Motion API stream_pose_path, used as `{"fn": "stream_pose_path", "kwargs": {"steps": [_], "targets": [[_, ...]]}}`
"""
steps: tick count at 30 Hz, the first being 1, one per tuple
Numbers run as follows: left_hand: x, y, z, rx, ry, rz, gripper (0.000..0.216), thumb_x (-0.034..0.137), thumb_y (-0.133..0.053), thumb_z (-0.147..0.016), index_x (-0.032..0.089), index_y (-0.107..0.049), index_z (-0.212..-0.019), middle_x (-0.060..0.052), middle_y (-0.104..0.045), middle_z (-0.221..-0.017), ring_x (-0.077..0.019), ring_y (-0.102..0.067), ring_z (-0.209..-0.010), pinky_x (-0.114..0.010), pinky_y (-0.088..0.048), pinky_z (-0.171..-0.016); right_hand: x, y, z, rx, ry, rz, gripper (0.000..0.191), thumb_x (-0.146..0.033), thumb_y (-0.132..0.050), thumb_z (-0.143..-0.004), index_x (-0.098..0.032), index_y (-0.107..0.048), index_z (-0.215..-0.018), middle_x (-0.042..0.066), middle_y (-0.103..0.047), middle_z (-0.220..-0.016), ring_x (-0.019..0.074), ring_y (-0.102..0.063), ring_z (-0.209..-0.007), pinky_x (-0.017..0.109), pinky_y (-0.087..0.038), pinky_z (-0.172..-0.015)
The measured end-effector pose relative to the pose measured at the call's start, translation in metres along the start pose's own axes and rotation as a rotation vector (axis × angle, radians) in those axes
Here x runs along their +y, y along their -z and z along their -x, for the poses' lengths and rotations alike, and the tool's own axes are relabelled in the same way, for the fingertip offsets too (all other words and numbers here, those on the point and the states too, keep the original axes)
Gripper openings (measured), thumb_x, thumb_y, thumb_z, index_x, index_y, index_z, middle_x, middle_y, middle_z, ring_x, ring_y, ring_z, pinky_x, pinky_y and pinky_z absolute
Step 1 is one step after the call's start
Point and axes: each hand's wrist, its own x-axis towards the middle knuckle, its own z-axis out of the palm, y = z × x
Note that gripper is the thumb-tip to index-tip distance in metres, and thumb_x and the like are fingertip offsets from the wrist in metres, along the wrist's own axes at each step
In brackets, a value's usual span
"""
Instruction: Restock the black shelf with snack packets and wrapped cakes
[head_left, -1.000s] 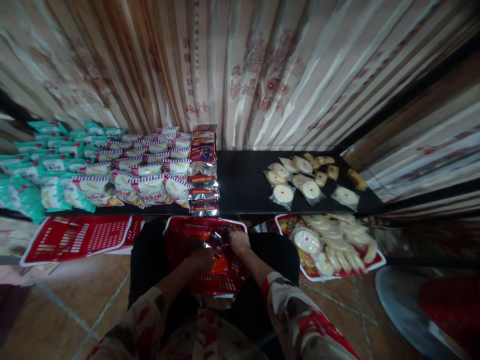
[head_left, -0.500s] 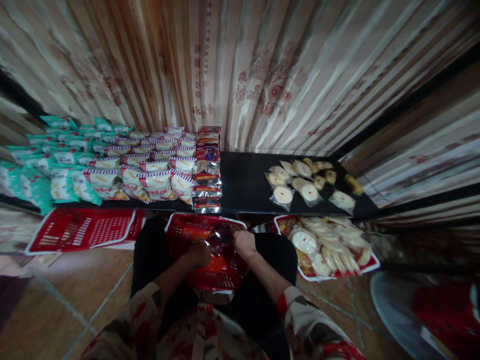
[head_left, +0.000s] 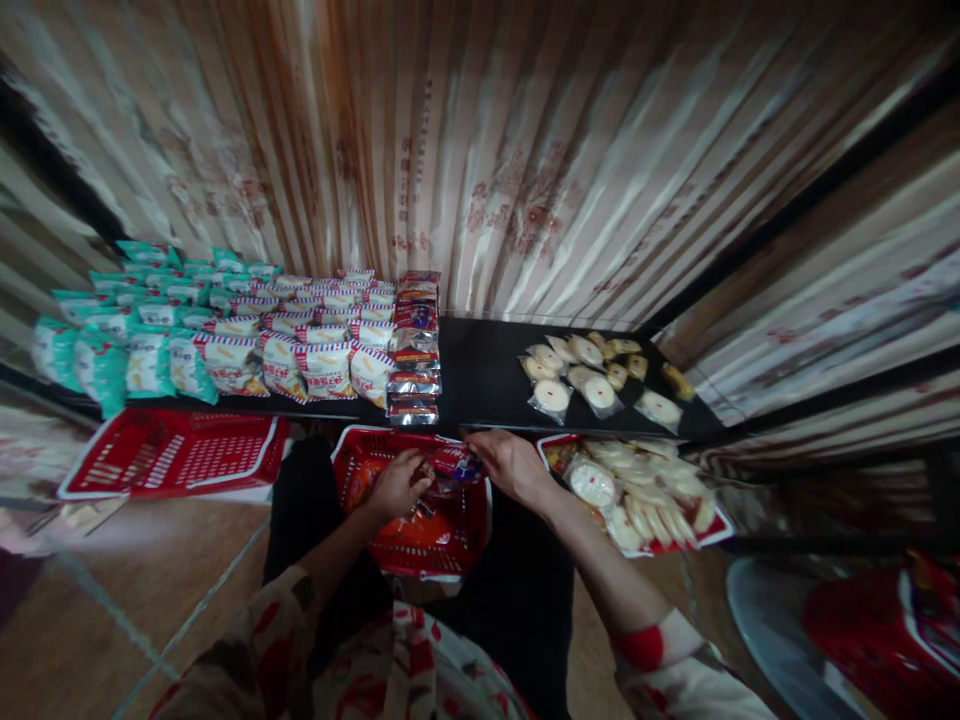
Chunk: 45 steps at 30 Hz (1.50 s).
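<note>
A shiny red and purple snack packet (head_left: pixel 455 466) is held up over the red basket (head_left: pixel 352 440) between my knees. My right hand (head_left: pixel 514 468) pinches the packet's upper right corner with fingertips and thumb. At its left edge, my left hand (head_left: pixel 401 487) has its fingers closed on the wrapper. Orange-red packets (head_left: pixel 412 528) lie in the basket underneath, partly hidden by my left hand. Straight ahead, a column of similar dark red and silver packets (head_left: pixel 414 355) stands on the black shelf (head_left: pixel 480 375).
Rows of white striped packets (head_left: pixel 326 370) and green bags (head_left: pixel 150 362) fill the shelf's left. Wrapped round pastries (head_left: pixel 551 397) lie to the right. Another red basket (head_left: pixel 187 455) sits low left; a basket of pale pastries (head_left: pixel 649 490) is at right. A curtain (head_left: pixel 480 150) hangs behind.
The packet has come up out of the basket, and both hands have risen with it. My right hand has moved to its upper right corner. The view has shifted slightly.
</note>
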Motion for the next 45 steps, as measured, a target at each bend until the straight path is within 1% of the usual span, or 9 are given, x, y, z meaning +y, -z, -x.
{"fn": "stream_pose_path", "kwargs": {"steps": [4, 11, 17, 22, 25, 29, 33, 37, 45], "targets": [[0.008, 0.005, 0.001, -0.065, 0.025, 0.194, 0.024, 0.031, -0.044, -0.085, 0.017, -0.062, -0.091, -0.003, -0.068, -0.091, -0.0164, -0.062, -0.083, -0.026, -0.047, -0.077, 0.006, 0.009, -0.006, 0.135, -0.057, -0.098, 0.028, -0.029, -0.039, -0.091, -0.022, -0.064, -0.104, 0.005, -0.067, -0.09, 0.016, -0.061, -0.083, 0.024, -0.043, -0.073], [0.02, 0.025, -0.005, 0.067, -0.064, 0.397, 0.022, 0.032, -0.046, -0.084, 0.016, -0.06, -0.086, -0.002, -0.067, -0.088, -0.0152, -0.06, -0.083, -0.023, -0.045, -0.074, 0.023, 0.001, -0.017, 0.464, -0.368, -0.831, 0.06, -0.048, -0.061, -0.073, -0.019, -0.049, -0.123, 0.006, -0.068, -0.093, 0.0184, -0.063, -0.078, 0.029, -0.049, -0.065], [0.045, 0.045, -0.022, 0.175, -0.021, 0.39, 0.022, 0.032, -0.048, -0.082, 0.015, -0.054, -0.069, 0.0, -0.06, -0.07, -0.0125, -0.054, -0.067, -0.022, -0.041, -0.061, 0.013, -0.004, -0.019, 0.366, -0.413, -1.235, 0.056, -0.052, -0.067, -0.064, -0.017, -0.056, -0.106, 0.004, -0.067, -0.081, 0.0154, -0.06, -0.069, 0.023, -0.043, -0.055], [0.068, 0.07, -0.043, 0.173, -0.044, 0.332, 0.019, 0.03, -0.047, -0.082, 0.016, -0.058, -0.076, -0.001, -0.062, -0.074, -0.014, -0.056, -0.07, -0.024, -0.044, -0.065, 0.005, 0.003, -0.034, 0.411, -0.274, -1.214, 0.042, -0.057, -0.064, -0.066, -0.019, -0.056, -0.083, -0.002, -0.058, -0.064, 0.012, -0.053, -0.058, 0.023, -0.042, -0.054], [0.081, 0.086, -0.052, 0.314, -0.039, 0.263, 0.026, 0.026, -0.046, -0.082, 0.016, -0.056, -0.105, -0.006, -0.064, -0.097, -0.0184, -0.059, -0.09, -0.03, -0.047, -0.081, 0.005, 0.015, -0.054, 0.45, -0.259, -1.242, 0.042, -0.058, -0.064, -0.065, -0.02, -0.051, -0.078, -0.005, -0.053, -0.06, 0.0104, -0.049, -0.053, 0.022, -0.04, -0.051], [0.096, 0.101, -0.059, 0.557, -0.151, 0.086, 0.055, 0.021, -0.045, -0.083, 0.017, -0.032, -0.136, -0.013, -0.035, -0.142, -0.0232, -0.031, -0.132, -0.04, -0.031, -0.108, 0.011, 0.036, -0.096, 0.481, -0.253, -1.288, 0.04, -0.055, -0.066, -0.063, -0.02, -0.048, -0.072, -0.009, -0.044, -0.052, 0.0067, -0.039, -0.044, 0.02, -0.035, -0.044], [0.099, 0.109, -0.074, 0.542, -0.319, -0.09, 0.05, 0.022, -0.05, -0.082, 0.021, -0.042, -0.131, -0.008, -0.017, -0.151, -0.0277, -0.013, -0.139, -0.046, -0.026, -0.111, 0.019, 0.056, -0.149, 0.494, -0.273, -1.263, 0.036, -0.05, -0.066, -0.062, -0.019, -0.051, -0.073, -0.008, -0.046, -0.051, 0.0067, -0.04, -0.043, 0.019, -0.034, -0.042], [0.093, 0.125, -0.109, 0.556, -0.324, -0.179, 0.045, 0.016, -0.052, -0.08, 0.021, -0.049, -0.125, -0.009, -0.03, -0.146, -0.0299, -0.017, -0.138, -0.051, -0.029, -0.109, 0.027, 0.069, -0.198, 0.495, -0.352, -1.145, 0.026, -0.04, -0.062, -0.067, -0.016, -0.057, -0.078, -0.003, -0.056, -0.056, 0.0092, -0.049, -0.046, 0.02, -0.038, -0.043], [0.082, 0.184, -0.168, 0.542, -0.263, -0.298, 0.036, 0.011, -0.041, -0.085, 0.021, -0.058, -0.116, -0.006, -0.053, -0.128, -0.0197, -0.046, -0.12, -0.034, -0.036, -0.105, 0.044, 0.065, -0.27, 0.513, -0.401, -0.794, 0.021, -0.033, -0.052, -0.077, -0.015, -0.061, -0.078, 0.002, -0.063, -0.063, 0.011, -0.055, -0.052, 0.019, -0.041, -0.047]]}}
